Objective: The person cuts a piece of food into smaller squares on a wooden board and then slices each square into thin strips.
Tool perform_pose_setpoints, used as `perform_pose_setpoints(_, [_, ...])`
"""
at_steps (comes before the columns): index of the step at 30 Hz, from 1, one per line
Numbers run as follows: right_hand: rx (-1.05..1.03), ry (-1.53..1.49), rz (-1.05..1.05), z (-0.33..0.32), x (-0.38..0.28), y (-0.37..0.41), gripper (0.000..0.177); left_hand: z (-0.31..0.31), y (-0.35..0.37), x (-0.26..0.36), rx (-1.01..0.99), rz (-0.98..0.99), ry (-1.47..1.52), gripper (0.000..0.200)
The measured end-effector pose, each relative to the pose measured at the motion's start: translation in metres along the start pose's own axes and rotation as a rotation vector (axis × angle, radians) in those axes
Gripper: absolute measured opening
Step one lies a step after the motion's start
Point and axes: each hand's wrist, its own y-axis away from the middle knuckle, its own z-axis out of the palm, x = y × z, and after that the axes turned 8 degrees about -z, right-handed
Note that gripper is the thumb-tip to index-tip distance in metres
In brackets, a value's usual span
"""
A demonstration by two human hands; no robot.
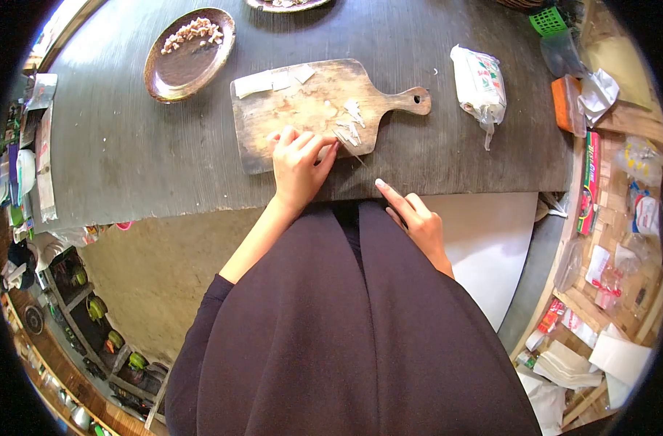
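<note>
My left hand (298, 161) rests on the lower part of a worn wooden cutting board (288, 109), its thumb and fingers pinched at a small pale piece near the board's edge. Just right of those fingertips lie thin pale strips (353, 122). My right hand (417, 224) is closed at the table's front edge with its index finger stretched forward, on what looks like a knife (357, 156). Only a thin line of the blade shows, nearly edge-on; the handle is hidden. Flat white slices (262, 83) lie along the board's upper left.
A brown plate (182, 76) with small diced pieces (193, 34) stands at the back left of the dark table (128, 145). Another plate (288, 6) is cut off at the top. A white plastic packet (480, 86) lies right of the board's handle. An orange container (567, 105) sits at the right edge.
</note>
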Motion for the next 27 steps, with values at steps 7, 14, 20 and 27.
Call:
perform_pose_setpoints(7, [-0.016,0.02,0.018,0.001,-0.004,0.002,0.059,0.001,0.0,-0.002,0.001,0.002,0.018,0.013])
perform_pose_setpoints(14, [0.005,0.006,0.027,0.013,-0.005,-0.015,0.058,0.002,0.001,-0.001,0.004,0.004,0.028,0.015])
perform_pose_setpoints(20, [0.038,-0.071,0.013,0.01,-0.001,-0.01,0.059,0.002,0.004,-0.004,-0.015,-0.011,0.02,0.01])
perform_pose_setpoints(27, [-0.022,-0.044,0.016,-0.001,-0.001,-0.004,0.06,0.002,0.001,-0.003,0.015,0.018,0.032,0.01])
